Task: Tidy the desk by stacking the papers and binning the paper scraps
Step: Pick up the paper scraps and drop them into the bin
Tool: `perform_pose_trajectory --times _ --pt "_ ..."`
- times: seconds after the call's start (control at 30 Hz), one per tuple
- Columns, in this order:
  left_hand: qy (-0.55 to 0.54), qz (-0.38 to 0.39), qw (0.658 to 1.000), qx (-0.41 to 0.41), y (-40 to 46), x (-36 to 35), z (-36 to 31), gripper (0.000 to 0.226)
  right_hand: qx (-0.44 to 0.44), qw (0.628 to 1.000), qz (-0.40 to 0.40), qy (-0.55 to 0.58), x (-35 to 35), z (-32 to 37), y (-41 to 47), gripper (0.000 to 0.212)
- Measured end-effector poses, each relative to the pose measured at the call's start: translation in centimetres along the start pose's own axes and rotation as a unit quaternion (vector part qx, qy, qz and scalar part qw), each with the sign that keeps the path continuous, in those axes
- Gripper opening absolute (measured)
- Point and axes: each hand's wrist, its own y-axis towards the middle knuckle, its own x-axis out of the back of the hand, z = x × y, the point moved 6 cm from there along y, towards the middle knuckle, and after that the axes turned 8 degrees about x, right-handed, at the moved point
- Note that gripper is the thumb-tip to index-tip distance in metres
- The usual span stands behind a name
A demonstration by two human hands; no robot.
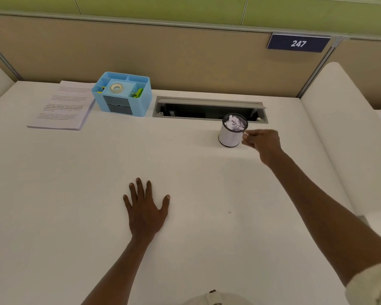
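Observation:
A stack of printed papers lies at the far left of the white desk. A small round mesh bin stands at the far right of the middle, with crumpled white paper scraps inside. My right hand is stretched out just right of the bin's rim and pinches a small white paper scrap between thumb and fingers. My left hand rests flat on the desk near the front, fingers spread, holding nothing.
A blue desk organiser with a tape roll stands beside the papers. A grey cable tray opening runs behind the bin. A tan partition closes off the back. White side panels flank the desk.

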Motion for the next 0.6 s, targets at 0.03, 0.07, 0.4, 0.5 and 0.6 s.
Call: perform_pose_trajectory --times 0.03,0.07,0.4,0.5,0.6 --pt "0.003 0.0 1.0 0.001 0.0 -0.1 0.0 0.09 0.036 0.997 -0.003 -0.068 -0.4 1.1 1.0 0.02" --pt "0.006 0.001 1.0 0.002 0.0 -0.1 0.1 0.089 0.082 0.985 -0.001 -0.15 -0.9 2.3 1.9 0.018" --pt "0.012 0.001 1.0 0.008 0.2 -0.6 0.3 0.085 0.292 0.771 0.099 -0.558 -6.6 5.8 4.9 0.037" --pt "0.015 -0.001 1.0 0.007 0.3 -0.7 0.4 0.085 0.272 0.748 0.149 -0.587 -7.2 5.7 5.0 0.031" --pt "0.013 -0.001 1.0 0.008 0.3 -0.8 0.4 0.085 0.272 0.75 0.144 -0.585 -7.2 6.3 4.5 0.026"
